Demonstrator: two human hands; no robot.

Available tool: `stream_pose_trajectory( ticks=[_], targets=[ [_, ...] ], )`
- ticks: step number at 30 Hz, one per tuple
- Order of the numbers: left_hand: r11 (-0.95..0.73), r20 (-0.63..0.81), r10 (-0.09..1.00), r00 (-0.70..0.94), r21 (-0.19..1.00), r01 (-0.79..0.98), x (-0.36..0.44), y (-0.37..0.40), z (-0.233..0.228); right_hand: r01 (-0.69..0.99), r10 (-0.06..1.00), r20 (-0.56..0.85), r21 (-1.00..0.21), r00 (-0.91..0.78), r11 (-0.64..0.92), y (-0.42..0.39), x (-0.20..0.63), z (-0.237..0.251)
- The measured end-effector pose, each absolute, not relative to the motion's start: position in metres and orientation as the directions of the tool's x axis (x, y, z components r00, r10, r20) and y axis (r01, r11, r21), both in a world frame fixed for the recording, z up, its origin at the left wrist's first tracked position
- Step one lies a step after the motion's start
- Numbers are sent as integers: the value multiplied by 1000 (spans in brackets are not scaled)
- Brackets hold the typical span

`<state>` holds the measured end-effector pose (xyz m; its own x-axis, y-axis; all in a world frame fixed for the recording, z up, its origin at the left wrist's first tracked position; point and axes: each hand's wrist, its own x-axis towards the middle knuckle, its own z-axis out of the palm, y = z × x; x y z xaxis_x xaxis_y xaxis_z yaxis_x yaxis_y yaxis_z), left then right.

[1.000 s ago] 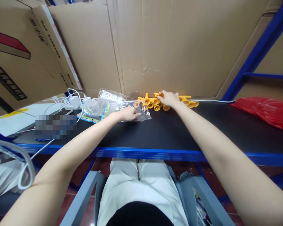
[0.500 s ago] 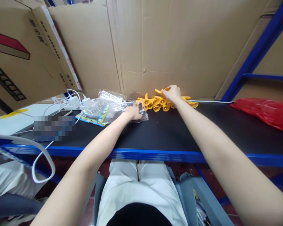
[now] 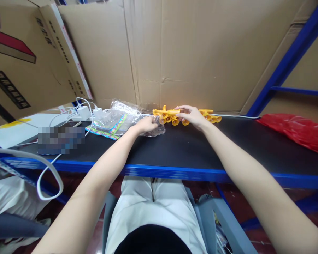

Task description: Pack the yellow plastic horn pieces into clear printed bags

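Pieces (image 3: 171, 117) of yellow-orange plastic, tube-bodied with flared, trumpet-like mouths, lie in a low pile near the centre of the frame, stretching a little to the right. My right hand (image 3: 193, 115) is over that pile, thumb and fingertips pinching the right end of one yellow-orange tube (image 3: 166, 111), which lies level along the pile's top left.

Just left of it, my left hand (image 3: 147, 124) rests on clear, crinkled plastic packaging (image 3: 127, 122) with green-and-blue patterned strips; my fingers are bent near its right end, and I cannot tell whether they pinch the film. The left end of the tube is close above those fingers.

All this lies on a black tabletop (image 3: 180, 151) with a blue metal front edge (image 3: 175, 172). White charger blocks (image 3: 84, 113) with tangled white cables sit left of the packaging, beside a flat white box (image 3: 23, 128) marked in yellow. Crumpled red plastic sheeting (image 3: 294, 130) is at the right edge. Tall brown cardboard (image 3: 196, 53) fills the upper part of the frame behind my hands.
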<state>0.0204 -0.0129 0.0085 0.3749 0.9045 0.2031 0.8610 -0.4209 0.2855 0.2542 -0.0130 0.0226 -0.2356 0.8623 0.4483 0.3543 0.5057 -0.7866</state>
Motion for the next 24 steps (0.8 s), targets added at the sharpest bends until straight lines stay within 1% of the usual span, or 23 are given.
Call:
stream_pose_trajectory(
  ticks=[2, 5, 7, 10, 13, 15, 19, 24],
  targets=[
    [-402, 200, 915, 351, 379, 833, 18, -12, 9, 352, 867, 365, -806, -338, 476, -15, 255, 21],
    [-374, 228, 926, 302, 422, 826, 15, -11, 11, 420, 882, 270, -800, -386, 429, -15, 256, 20],
    [-350, 273, 928, 254, 409, 843, 14, -10, 13, 467, 889, 245, -779, -388, 418, -16, 257, 21],
    [-328, 374, 908, 187, 359, 874, 13, -8, 15, 518, 880, 245, -732, -406, 443, -19, 256, 21],
    [-352, 413, 888, 203, 324, 878, 14, -8, 14, 541, 847, 276, -670, -454, 508, -23, 249, 19],
    [-390, 412, 877, 246, 314, 866, 17, -9, 13, 514, 816, 310, -653, -488, 556, -25, 241, 15],
    [-483, 461, 825, 326, 279, 830, 26, -18, 14, 371, 743, 386, -684, -547, 628, -29, 221, 1],
    [-550, 487, 772, 409, 188, 813, 38, -31, 18, 262, 691, 412, -713, -593, 650, -37, 203, -5]
  ],
)
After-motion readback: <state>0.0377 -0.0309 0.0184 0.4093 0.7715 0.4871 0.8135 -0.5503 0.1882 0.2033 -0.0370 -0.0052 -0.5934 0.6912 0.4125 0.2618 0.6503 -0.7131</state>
